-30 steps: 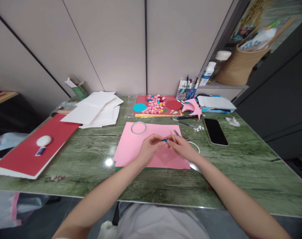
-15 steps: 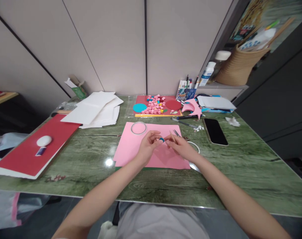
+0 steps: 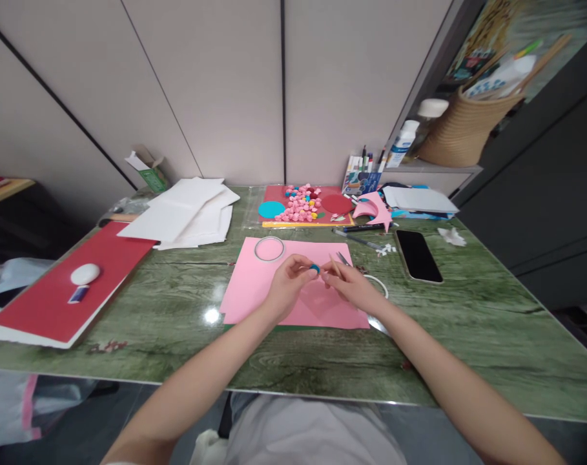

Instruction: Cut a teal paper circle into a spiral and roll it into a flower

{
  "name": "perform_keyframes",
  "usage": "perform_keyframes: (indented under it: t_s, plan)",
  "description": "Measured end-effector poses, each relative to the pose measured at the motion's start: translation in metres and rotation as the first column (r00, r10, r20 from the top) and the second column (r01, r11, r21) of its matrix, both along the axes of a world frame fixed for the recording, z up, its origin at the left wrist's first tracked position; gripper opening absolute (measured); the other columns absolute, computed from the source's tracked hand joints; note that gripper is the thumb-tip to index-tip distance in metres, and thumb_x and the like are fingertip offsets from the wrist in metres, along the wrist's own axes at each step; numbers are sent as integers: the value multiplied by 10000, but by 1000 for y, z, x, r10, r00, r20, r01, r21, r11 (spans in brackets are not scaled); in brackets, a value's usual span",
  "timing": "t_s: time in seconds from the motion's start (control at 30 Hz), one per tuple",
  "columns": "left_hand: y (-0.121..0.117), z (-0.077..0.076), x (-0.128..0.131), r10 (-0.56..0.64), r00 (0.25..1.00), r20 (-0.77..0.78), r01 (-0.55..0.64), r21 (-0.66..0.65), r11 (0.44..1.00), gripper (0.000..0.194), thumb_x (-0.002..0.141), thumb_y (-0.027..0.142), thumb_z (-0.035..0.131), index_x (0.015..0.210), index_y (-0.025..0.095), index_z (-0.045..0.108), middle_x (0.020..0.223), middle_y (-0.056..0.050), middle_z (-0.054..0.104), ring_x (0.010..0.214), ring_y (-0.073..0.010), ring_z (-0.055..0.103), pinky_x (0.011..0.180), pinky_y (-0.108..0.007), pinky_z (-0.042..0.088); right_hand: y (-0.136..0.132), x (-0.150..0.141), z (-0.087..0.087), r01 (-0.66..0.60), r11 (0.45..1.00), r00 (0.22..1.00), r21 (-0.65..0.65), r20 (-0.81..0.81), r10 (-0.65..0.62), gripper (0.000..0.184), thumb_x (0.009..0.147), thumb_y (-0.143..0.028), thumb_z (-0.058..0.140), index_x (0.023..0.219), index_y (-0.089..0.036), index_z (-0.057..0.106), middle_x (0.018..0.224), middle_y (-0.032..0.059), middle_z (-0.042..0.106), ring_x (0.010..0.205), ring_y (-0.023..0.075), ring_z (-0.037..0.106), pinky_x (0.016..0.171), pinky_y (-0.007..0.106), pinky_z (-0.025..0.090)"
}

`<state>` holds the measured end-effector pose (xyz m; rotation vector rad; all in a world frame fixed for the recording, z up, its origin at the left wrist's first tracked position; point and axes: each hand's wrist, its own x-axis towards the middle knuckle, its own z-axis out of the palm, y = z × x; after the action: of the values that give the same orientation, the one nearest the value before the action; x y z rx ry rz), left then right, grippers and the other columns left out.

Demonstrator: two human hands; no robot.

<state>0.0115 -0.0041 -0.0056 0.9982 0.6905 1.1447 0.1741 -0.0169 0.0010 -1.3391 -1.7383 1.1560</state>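
Between the thumb and fingers of my left hand (image 3: 284,287) is a small blue curled piece of paper (image 3: 315,268). My right hand (image 3: 355,286) is closed, its fingertips close against the blue piece; a thin wooden stick (image 3: 332,261) pokes up from among its fingers. Both hands are above the pink paper sheets (image 3: 254,290), which lie on a green sheet that shows at the edge. A silver ring (image 3: 269,249) rests on the upper left of the pink paper. Scissors (image 3: 342,258) lie partly under my right hand, with a white ring handle (image 3: 381,284) beside the wrist.
At the back, a red sheet (image 3: 325,194) carries pink, blue and yellow paper rosettes (image 3: 303,203). A phone (image 3: 419,256) and pens (image 3: 361,239) lie to the right. White papers (image 3: 177,210) and a red sheet (image 3: 104,265) with a glue stick (image 3: 79,294) are left.
The blue piece has shifted slightly left and up and is turned in my fingers. My right fingertips drew apart from it a little, then came back close.
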Motion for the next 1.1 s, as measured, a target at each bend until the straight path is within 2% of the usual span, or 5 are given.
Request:
perform_keyframes:
  t_s: [0.2, 0.63, 0.83, 1.0, 1.1]
  plan:
    - [-1, -2, 1, 11, 1000, 6, -10, -58, 998, 201, 600, 211, 686, 747, 155, 561, 804, -18, 589, 764, -109, 533, 741, -261, 404, 1, 0, -1, 0, 1000, 1000, -19, -1, 0, 235, 795, -365, 451, 930, -199, 547, 653, -28, 509, 519, 87, 410, 524, 227, 310]
    - [1, -4, -2, 68, 994, -80, -67, 6, 998, 245, 589, 218, 688, 800, 178, 569, 763, 7, 555, 727, -99, 515, 678, -229, 386, 1, 0, -1, -10, 999, 1000, -31, 8, 10, 237, 792, -364, 462, 939, -201, 551, 645, -32, 519, 519, 88, 417, 543, 232, 319]
    - [2, -5, -4, 73, 995, -62, -73, 5, 997, 248, 588, 204, 690, 785, 174, 543, 740, 14, 544, 708, -92, 519, 665, -223, 384, 1, 0, -3, -22, 999, 1000, -30, 5, 22, 253, 793, -369, 453, 946, -193, 549, 654, -25, 517, 523, 91, 418, 553, 237, 327]
    - [3, -5, -2, -4, 1000, -8, 4, -60, 998, 329, 576, 213, 704, 866, 176, 553, 739, 8, 570, 702, -88, 535, 698, -231, 396, 1, 0, -2, -16, 1000, 1000, -20, 16, 16, 251, 795, -380, 456, 938, -195, 548, 648, -30, 521, 522, 92, 417, 556, 234, 321]
    - [2, -4, -1, -22, 1000, 21, 25, -112, 993, 294, 578, 224, 706, 823, 160, 557, 739, 0, 574, 699, -94, 545, 702, -247, 419, 1, 0, -3, -15, 1000, 999, -5, 38, 15, 254, 800, -376, 452, 946, -193, 548, 661, -24, 528, 538, 96, 422, 555, 230, 315]
